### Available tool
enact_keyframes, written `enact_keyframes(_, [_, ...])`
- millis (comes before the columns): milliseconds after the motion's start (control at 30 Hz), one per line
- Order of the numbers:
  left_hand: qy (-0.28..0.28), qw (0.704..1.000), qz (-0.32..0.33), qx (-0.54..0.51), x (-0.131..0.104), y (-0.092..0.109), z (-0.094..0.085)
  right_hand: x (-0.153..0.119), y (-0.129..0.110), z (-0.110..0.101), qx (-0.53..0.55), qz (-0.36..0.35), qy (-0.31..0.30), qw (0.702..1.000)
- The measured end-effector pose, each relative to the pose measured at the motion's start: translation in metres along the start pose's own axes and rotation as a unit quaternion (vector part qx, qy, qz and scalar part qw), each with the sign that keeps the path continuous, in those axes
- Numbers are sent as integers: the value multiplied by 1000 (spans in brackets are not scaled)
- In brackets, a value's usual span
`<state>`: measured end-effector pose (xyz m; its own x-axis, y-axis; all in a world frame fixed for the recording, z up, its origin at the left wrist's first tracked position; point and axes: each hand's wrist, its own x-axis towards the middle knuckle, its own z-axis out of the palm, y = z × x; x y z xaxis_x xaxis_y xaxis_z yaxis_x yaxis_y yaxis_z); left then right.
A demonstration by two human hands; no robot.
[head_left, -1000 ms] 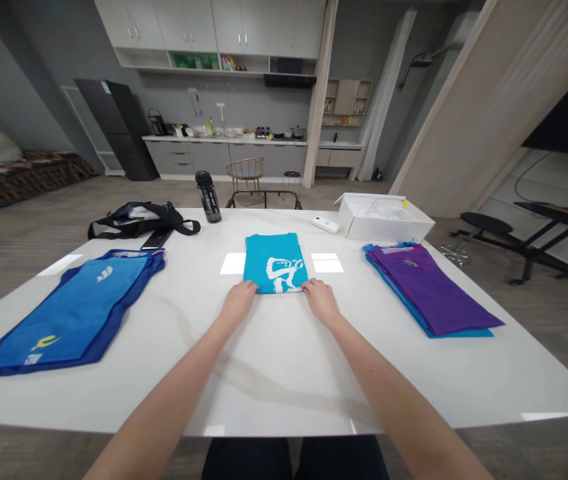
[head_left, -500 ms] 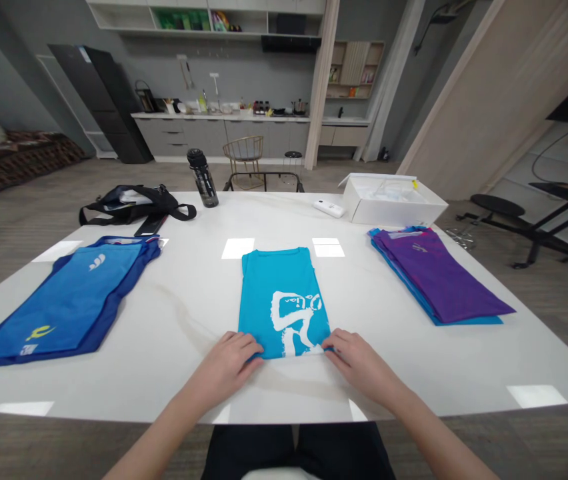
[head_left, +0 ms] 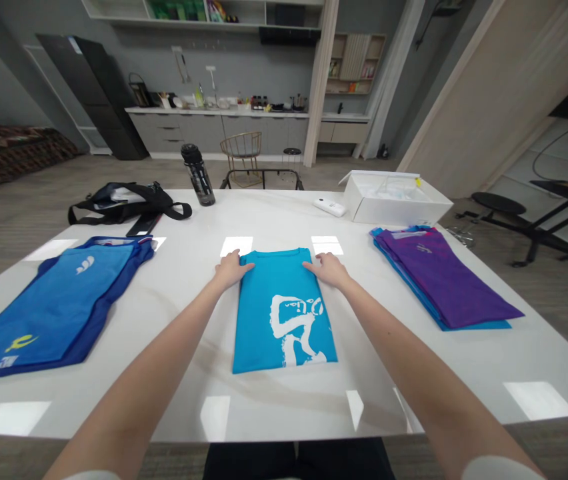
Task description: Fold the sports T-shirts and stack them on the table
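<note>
A turquoise T-shirt [head_left: 259, 310] with white lettering lies folded into a flat rectangle in front of me, its collar end facing away. At its upper left edge rests my left hand [head_left: 231, 269], thumb over the cloth and fingers apart on the outside. My right hand [head_left: 329, 269] is at the upper right edge in a mirrored pose, thumb touching the shirt, fingers spread. Neither hand grips the cloth. Folded blue shirts [head_left: 69, 293] lie to the left. On the right, a folded purple shirt [head_left: 444, 280] lies on top of a blue one [head_left: 484, 325].
The glossy white table [head_left: 274, 410] carries a black bag [head_left: 129, 203], a phone [head_left: 144, 225] and a dark water bottle [head_left: 198, 177] at the back left. A white handheld device [head_left: 329, 208] and an open white box [head_left: 397, 200] stand at the back right. Beyond are chairs and a kitchen counter.
Both hands have moved from the shirt's near corners to its far corners by the collar, and their fingers have spread. The shirt stays folded; the view has shifted slightly.
</note>
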<state>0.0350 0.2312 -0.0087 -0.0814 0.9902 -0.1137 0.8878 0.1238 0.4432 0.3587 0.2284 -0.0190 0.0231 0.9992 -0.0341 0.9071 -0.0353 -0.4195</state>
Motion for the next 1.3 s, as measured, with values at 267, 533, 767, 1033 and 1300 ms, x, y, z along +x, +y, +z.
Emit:
enact_keyframes(267, [-96, 992, 0, -88, 32, 0, 1, 38, -17, 4, 15, 17, -99, 995])
enact_keyframes(533, [7, 984, 105, -145, 11, 11, 4, 13, -12, 8, 207, -108, -20, 972])
enact_keyframes(767, [104, 954, 173, -221, -29, 59, -6, -36, 8, -24, 327, -116, 126, 929])
enact_keyframes(1033, [112, 921, 313, -202, -85, 177, -8, -112, 55, -101, 326, -94, 243, 909])
enact_keyframes(1300, [48, 871, 410, -267, -143, 304, 17, -197, 146, -188, 292, -51, 347, 890])
